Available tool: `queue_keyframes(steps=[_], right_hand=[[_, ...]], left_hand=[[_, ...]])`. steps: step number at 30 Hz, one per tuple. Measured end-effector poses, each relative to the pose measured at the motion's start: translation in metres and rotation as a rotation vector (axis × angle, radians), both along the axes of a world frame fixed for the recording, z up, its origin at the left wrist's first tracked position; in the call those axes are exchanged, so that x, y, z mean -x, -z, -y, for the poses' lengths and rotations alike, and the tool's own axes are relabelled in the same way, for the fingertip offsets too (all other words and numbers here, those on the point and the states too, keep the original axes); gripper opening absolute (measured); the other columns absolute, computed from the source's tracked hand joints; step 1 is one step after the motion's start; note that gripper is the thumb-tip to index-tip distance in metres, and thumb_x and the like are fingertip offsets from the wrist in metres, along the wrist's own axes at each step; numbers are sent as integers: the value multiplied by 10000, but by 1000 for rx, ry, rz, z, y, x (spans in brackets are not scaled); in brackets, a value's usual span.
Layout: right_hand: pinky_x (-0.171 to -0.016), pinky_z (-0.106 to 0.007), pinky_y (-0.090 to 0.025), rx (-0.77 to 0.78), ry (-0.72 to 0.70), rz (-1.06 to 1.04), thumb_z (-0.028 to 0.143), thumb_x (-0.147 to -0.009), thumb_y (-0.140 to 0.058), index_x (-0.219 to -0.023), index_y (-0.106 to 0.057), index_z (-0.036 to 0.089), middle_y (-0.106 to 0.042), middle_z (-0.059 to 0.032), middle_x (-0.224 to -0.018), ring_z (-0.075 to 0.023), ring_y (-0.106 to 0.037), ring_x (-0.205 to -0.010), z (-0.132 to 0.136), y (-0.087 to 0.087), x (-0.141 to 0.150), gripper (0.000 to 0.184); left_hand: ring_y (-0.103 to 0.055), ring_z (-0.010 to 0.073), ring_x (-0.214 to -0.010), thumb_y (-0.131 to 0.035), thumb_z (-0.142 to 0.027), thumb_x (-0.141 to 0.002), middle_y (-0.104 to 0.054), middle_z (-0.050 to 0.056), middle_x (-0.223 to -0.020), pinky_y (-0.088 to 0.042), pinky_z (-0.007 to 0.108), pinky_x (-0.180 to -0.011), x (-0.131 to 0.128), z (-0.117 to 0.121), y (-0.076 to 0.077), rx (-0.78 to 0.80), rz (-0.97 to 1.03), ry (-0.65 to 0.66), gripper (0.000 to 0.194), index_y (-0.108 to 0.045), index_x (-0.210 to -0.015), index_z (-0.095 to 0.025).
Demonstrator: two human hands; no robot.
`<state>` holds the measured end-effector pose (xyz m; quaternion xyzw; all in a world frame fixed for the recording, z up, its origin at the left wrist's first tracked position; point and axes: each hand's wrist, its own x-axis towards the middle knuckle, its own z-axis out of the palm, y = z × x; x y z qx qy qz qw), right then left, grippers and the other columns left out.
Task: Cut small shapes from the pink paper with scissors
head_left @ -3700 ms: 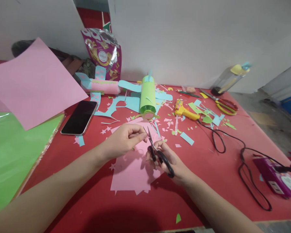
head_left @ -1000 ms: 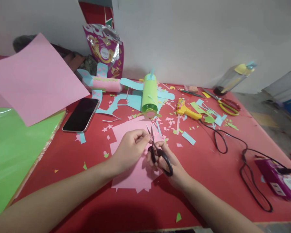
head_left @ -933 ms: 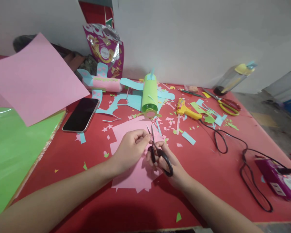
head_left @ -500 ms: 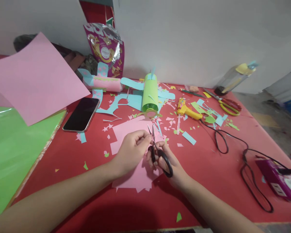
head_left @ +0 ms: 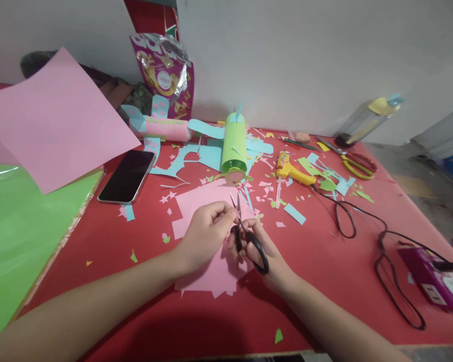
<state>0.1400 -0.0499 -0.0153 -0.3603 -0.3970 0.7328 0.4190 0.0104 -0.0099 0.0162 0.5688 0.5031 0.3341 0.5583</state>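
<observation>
My right hand (head_left: pixel 262 249) has its fingers in the handles of the black-handled scissors (head_left: pixel 259 254), whose blades point away from me and stand slightly apart. Close against the blades, my left hand (head_left: pixel 211 229) is closed in a pinch; whatever lies between its thumb and finger is too small to make out. Beneath both hands lie pink paper sheets (head_left: pixel 207 281) with jagged cut edges. Just beyond them stands a light-green paper tube (head_left: pixel 234 146) with blue strips attached. A pink paper tube (head_left: pixel 168 129) with blue fins rests to its left.
A phone (head_left: pixel 127 177), a large pink sheet (head_left: pixel 64 125) and a green sheet (head_left: pixel 30 241) are on the left. To the right lie a yellow glue gun (head_left: pixel 292 171), larger scissors (head_left: pixel 357 163) and a purple power box (head_left: pixel 434 276) with a looping black cord. Paper scraps litter the red table (head_left: pixel 317 301).
The scissor blades look spread slightly differently. Both hands stay in nearly the same place, and the objects on the table have not moved.
</observation>
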Motion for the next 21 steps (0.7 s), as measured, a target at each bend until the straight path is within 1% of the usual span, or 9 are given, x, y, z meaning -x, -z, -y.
queue_keyframes(steps=[6, 11, 21], right_hand=[[-510, -232, -323, -33, 8, 42, 464, -692, -553, -812, -310, 234, -479, 22, -728, -91, -431, -546, 1, 2, 1, 355], [-490, -219, -321, -48, 19, 30, 440, -699, -556, -808, -307, 233, -465, 37, -701, -80, -425, -526, 1, 2, 2, 341], [-462, -215, -316, -34, 39, 12, 435, -680, -573, -793, -300, 233, -479, 46, -680, -68, -413, -477, 0, 0, 4, 358]], left_hand=[[-375, 68, -455, -393, -221, -753, -346, -61, -474, -309, 194, -457, 1, -1, 1, -13, -9, -12, 218, -409, -544, -161], [-333, 72, -486, -388, -223, -760, -334, -54, -500, -295, 193, -466, 1, -1, 2, -24, -22, -2, 223, -411, -548, -158], [-355, 70, -457, -400, -242, -761, -343, -59, -474, -304, 190, -457, 2, -3, 1, -33, -31, -9, 234, -409, -541, -160]])
